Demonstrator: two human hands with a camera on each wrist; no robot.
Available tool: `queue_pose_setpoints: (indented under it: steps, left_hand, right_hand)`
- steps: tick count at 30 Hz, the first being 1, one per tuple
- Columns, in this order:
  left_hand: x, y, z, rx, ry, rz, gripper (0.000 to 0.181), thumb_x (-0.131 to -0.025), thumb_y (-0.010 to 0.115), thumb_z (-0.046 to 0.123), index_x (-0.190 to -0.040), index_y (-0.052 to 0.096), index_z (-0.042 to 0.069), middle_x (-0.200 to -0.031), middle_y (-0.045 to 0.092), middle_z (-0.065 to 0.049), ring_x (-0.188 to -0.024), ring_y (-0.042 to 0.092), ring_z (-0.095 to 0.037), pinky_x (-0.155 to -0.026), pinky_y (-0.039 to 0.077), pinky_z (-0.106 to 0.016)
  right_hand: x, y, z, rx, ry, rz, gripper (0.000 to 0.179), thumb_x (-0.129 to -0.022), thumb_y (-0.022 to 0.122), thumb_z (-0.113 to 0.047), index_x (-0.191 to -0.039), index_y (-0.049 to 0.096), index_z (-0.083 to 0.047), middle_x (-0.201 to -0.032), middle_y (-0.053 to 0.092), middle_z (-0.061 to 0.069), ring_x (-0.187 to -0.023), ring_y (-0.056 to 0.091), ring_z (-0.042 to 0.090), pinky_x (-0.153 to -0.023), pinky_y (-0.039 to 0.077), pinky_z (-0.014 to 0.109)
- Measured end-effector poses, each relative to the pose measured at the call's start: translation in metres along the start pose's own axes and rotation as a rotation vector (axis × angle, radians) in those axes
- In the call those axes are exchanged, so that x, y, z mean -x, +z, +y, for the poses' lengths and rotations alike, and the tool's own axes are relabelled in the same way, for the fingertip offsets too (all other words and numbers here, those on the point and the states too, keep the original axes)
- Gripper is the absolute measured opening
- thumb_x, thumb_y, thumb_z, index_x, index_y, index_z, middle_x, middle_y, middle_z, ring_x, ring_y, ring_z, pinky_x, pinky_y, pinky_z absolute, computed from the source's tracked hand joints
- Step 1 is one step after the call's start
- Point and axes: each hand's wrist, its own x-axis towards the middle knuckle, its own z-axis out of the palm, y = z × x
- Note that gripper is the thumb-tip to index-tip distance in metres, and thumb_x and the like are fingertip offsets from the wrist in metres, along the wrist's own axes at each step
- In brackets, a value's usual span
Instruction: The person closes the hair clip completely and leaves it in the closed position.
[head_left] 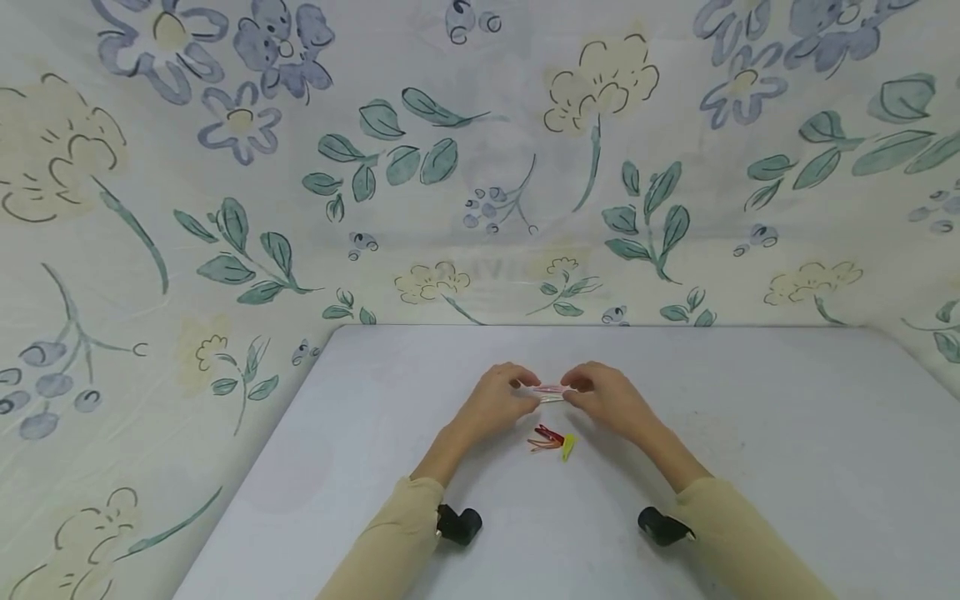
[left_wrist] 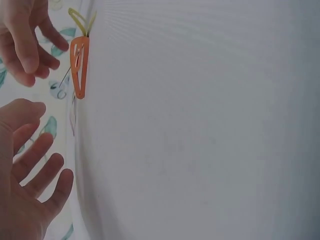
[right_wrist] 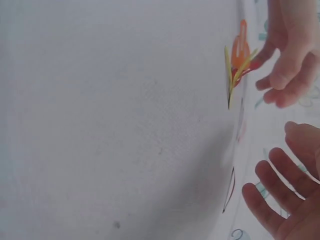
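Observation:
Both hands are held facing each other over the table. My left hand (head_left: 497,406) and right hand (head_left: 611,402) have their fingertips at opposite ends of a small group of snap hair clips, a pink hair clip (head_left: 550,388) and a whitish hair clip (head_left: 552,399) among them. In the wrist views the fingers are spread and loosely bent, with nothing gripped. Closer to the body lies a small cluster: a red hair clip (head_left: 553,436), an orange hair clip (left_wrist: 84,70) and a yellow hair clip (head_left: 567,447). The pink and whitish clips are partly hidden by the fingers.
The white table (head_left: 787,467) runs back to a floral cloth (head_left: 495,275) that hangs behind it and along the left side. A black wrist camera (head_left: 461,525) is strapped at the left sleeve, and another wrist camera (head_left: 662,527) at the right.

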Motion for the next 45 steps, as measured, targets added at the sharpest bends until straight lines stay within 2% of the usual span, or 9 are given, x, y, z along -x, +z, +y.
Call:
queue_pose_setpoints:
  steps: [4,13,22,30,35,42,45]
  left_hand:
    - [0.006,-0.002,0.000,0.046,-0.011,-0.014,0.026,-0.090,0.070,0.020,-0.115,0.068,0.012,-0.115,0.064,-0.002,-0.113,0.054,-0.023,-0.093,0.049,-0.041]
    - [0.014,-0.006,-0.005,0.085,-0.014,-0.060,0.031,-0.088,0.072,0.022,-0.117,0.066,0.014,-0.115,0.064,-0.001,-0.112,0.053,-0.021,-0.093,0.048,-0.041]
    - [0.020,-0.007,-0.001,0.051,0.024,-0.120,0.034,-0.085,0.073,0.022,-0.117,0.067,0.011,-0.115,0.064,-0.002,-0.113,0.054,-0.021,-0.097,0.046,-0.042]
    - [0.023,-0.004,0.001,0.007,0.017,-0.172,0.032,-0.084,0.071,0.022,-0.115,0.069,0.012,-0.113,0.062,0.000,-0.110,0.053,-0.019,-0.095,0.044,-0.041]
    - [0.022,0.001,0.003,-0.010,0.038,-0.173,0.030,-0.084,0.072,0.020,-0.113,0.070,0.012,-0.109,0.064,0.001,-0.106,0.052,-0.018,-0.094,0.044,-0.040]
    - [0.024,0.004,0.004,-0.007,0.028,-0.162,0.027,-0.083,0.075,0.018,-0.109,0.072,0.013,-0.105,0.062,0.002,-0.102,0.050,-0.017,-0.091,0.044,-0.038]
    - [0.024,0.005,0.003,-0.017,0.028,-0.156,0.024,-0.083,0.075,0.018,-0.107,0.073,0.014,-0.103,0.060,0.002,-0.101,0.049,-0.017,-0.089,0.043,-0.038]
  right_hand:
    - [0.008,-0.003,0.002,-0.046,0.000,0.023,0.022,-0.092,0.069,-0.016,-0.112,0.069,-0.007,-0.108,0.069,0.008,-0.104,0.063,0.026,-0.092,0.053,0.044]
    - [0.020,-0.003,0.009,-0.081,-0.013,0.041,0.023,-0.091,0.070,-0.016,-0.112,0.068,-0.005,-0.105,0.069,0.007,-0.098,0.062,0.023,-0.085,0.054,0.039]
    - [0.029,0.001,0.008,-0.142,-0.013,0.035,0.021,-0.090,0.071,-0.013,-0.110,0.069,-0.006,-0.106,0.069,0.006,-0.098,0.062,0.022,-0.086,0.054,0.040]
    - [0.033,0.011,0.002,-0.136,-0.004,0.033,0.020,-0.088,0.073,-0.013,-0.107,0.070,-0.008,-0.103,0.069,0.004,-0.096,0.062,0.020,-0.086,0.055,0.038]
    - [0.033,0.016,-0.002,-0.141,0.034,0.027,0.020,-0.087,0.074,-0.012,-0.107,0.071,-0.010,-0.101,0.070,0.002,-0.096,0.064,0.019,-0.086,0.055,0.037]
    - [0.033,0.024,-0.005,-0.164,0.058,0.014,0.019,-0.086,0.074,-0.008,-0.104,0.072,-0.009,-0.100,0.071,0.000,-0.095,0.064,0.018,-0.087,0.054,0.038]
    - [0.033,0.027,-0.005,-0.141,0.059,0.013,0.019,-0.085,0.075,-0.007,-0.104,0.072,-0.009,-0.099,0.071,-0.001,-0.093,0.063,0.017,-0.087,0.054,0.038]
